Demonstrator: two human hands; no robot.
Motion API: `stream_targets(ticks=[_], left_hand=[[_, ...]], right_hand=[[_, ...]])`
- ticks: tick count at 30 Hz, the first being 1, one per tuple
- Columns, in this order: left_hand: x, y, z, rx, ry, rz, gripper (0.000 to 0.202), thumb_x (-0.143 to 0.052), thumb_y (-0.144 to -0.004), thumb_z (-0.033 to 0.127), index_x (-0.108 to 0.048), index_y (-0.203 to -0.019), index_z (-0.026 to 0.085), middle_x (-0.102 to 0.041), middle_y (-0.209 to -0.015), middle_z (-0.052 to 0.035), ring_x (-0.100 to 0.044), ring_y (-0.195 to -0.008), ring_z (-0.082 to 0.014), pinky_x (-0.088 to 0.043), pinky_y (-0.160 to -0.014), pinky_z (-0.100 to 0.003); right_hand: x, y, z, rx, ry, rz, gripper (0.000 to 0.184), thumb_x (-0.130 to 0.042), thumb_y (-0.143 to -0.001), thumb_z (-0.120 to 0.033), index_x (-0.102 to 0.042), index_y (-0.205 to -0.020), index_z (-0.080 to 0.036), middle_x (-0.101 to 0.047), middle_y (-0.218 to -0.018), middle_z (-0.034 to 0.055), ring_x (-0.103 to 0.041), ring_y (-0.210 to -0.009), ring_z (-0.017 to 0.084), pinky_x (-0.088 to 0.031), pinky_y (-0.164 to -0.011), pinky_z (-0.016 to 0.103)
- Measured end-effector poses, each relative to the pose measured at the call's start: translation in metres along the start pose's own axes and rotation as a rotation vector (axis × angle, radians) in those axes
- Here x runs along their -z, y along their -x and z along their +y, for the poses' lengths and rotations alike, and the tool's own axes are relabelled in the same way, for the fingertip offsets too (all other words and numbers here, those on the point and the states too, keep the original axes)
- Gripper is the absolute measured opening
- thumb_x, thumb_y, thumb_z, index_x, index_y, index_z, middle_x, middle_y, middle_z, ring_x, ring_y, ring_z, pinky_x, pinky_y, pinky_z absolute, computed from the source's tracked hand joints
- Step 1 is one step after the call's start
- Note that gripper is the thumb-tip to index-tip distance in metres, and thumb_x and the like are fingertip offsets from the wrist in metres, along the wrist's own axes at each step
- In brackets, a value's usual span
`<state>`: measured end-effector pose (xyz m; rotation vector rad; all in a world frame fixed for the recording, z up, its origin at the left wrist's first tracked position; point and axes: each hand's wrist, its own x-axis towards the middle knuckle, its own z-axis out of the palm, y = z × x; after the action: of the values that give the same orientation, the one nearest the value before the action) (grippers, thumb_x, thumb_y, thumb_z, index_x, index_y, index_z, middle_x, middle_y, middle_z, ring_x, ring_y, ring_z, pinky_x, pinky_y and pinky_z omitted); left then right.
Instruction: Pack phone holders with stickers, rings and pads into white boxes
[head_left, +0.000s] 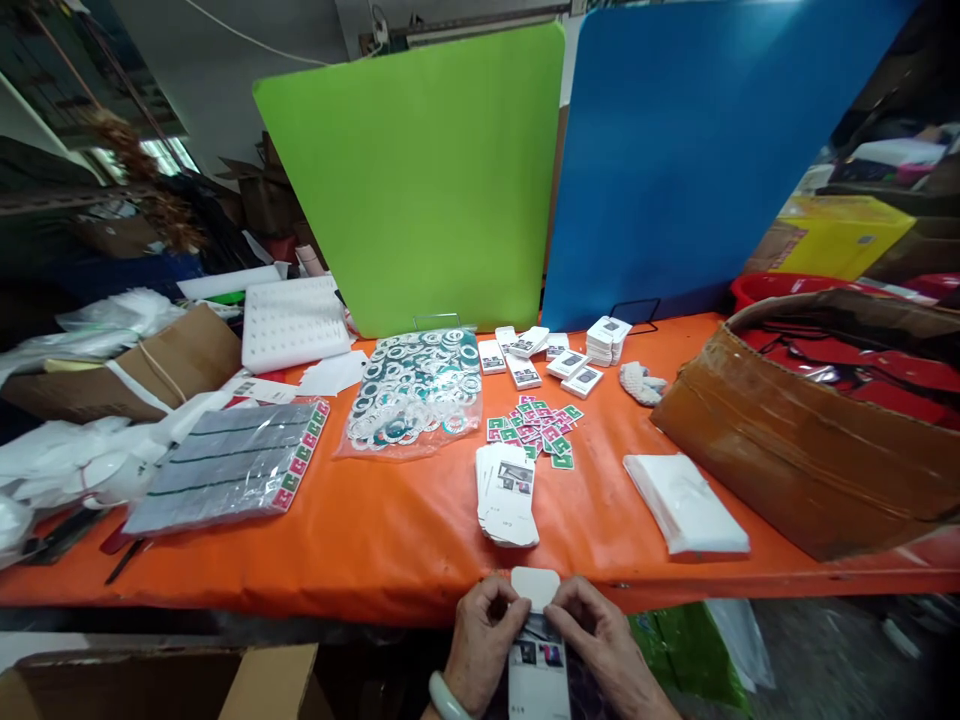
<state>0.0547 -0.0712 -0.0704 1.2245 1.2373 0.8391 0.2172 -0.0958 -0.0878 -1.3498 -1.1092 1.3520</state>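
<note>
At the table's front edge, my left hand (485, 635) and my right hand (600, 640) pinch the two sides of a small white printed box (538, 690) near its top. The box looks flat, with a plain white flap (535, 582) rising above my fingers and pictures on its face. A bangle circles my left wrist. Just beyond my hands lies a stack of similar white printed pieces (507, 500). Behind that stack, small red and green cards (534, 428) are scattered. Farther back are several small white boxes (523, 372), some of them piled up.
A clear bag of ring-shaped pieces (420, 390) and a plastic-wrapped grey pack (225, 465) lie left on the orange table (390, 530). To the right are a white packet (686, 503) and a large cardboard box (810, 440). Green (427, 190) and blue (682, 150) panels stand behind.
</note>
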Motion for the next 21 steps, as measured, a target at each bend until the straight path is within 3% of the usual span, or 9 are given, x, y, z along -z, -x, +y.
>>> stream_targets(ticks=[3,5,9,13,17,21], left_hand=[[0.001,-0.010,0.001,0.048,0.190,-0.001,0.029,-0.070,-0.068,0.036,-0.057,-0.086,0.017,-0.053,-0.065,0.0038,-0.049,-0.058,-0.0102,-0.040,-0.056,-0.022],[0.004,-0.013,0.000,0.094,0.280,-0.054,0.042,-0.074,-0.065,0.039,-0.058,-0.097,0.017,-0.057,-0.069,0.0026,-0.053,-0.060,-0.0111,-0.042,-0.058,-0.023],[0.013,-0.013,-0.011,0.079,0.222,-0.093,0.035,-0.075,-0.064,0.046,-0.065,-0.074,0.014,-0.061,-0.070,-0.0016,-0.056,-0.066,-0.0138,-0.044,-0.064,-0.025],[0.014,-0.009,-0.025,-0.018,0.148,-0.017,0.035,-0.072,-0.066,0.050,-0.070,-0.068,0.015,-0.065,-0.069,-0.0038,-0.057,-0.067,-0.0160,-0.045,-0.067,-0.027],[0.009,-0.009,-0.030,-0.022,0.157,0.063,0.035,-0.076,-0.060,0.050,-0.072,-0.068,0.016,-0.065,-0.067,-0.0034,-0.056,-0.065,-0.0159,-0.044,-0.064,-0.026],[0.007,-0.014,-0.015,0.104,0.242,0.020,0.040,-0.075,-0.058,0.053,-0.066,-0.068,0.016,-0.059,-0.060,0.0002,-0.051,-0.059,-0.0130,-0.041,-0.059,-0.025]], right_hand=[[-0.003,-0.016,-0.001,-0.046,-0.221,-0.055,0.045,-0.075,-0.063,-0.050,-0.055,-0.095,-0.023,-0.051,-0.067,-0.0044,-0.051,-0.058,0.013,-0.041,-0.057,0.025],[-0.002,-0.021,-0.003,-0.039,-0.233,-0.138,0.046,-0.075,-0.063,-0.050,-0.058,-0.096,-0.023,-0.055,-0.068,-0.0032,-0.054,-0.061,0.015,-0.043,-0.059,0.026],[0.002,-0.016,-0.013,0.138,0.060,-0.160,0.025,-0.063,-0.079,-0.044,-0.063,-0.072,-0.020,-0.058,-0.071,0.0017,-0.056,-0.070,0.018,-0.044,-0.066,0.028],[0.003,-0.009,-0.017,0.263,0.198,-0.178,0.023,-0.056,-0.085,-0.039,-0.066,-0.075,-0.021,-0.061,-0.076,0.0042,-0.058,-0.074,0.019,-0.045,-0.071,0.030],[0.003,-0.012,-0.011,0.258,0.227,-0.155,0.021,-0.060,-0.082,-0.039,-0.066,-0.073,-0.021,-0.059,-0.072,0.0034,-0.056,-0.069,0.018,-0.044,-0.066,0.029],[0.001,-0.019,-0.007,0.109,0.115,-0.150,0.026,-0.063,-0.079,-0.045,-0.065,-0.074,-0.019,-0.055,-0.067,0.0007,-0.050,-0.061,0.014,-0.040,-0.059,0.025]])
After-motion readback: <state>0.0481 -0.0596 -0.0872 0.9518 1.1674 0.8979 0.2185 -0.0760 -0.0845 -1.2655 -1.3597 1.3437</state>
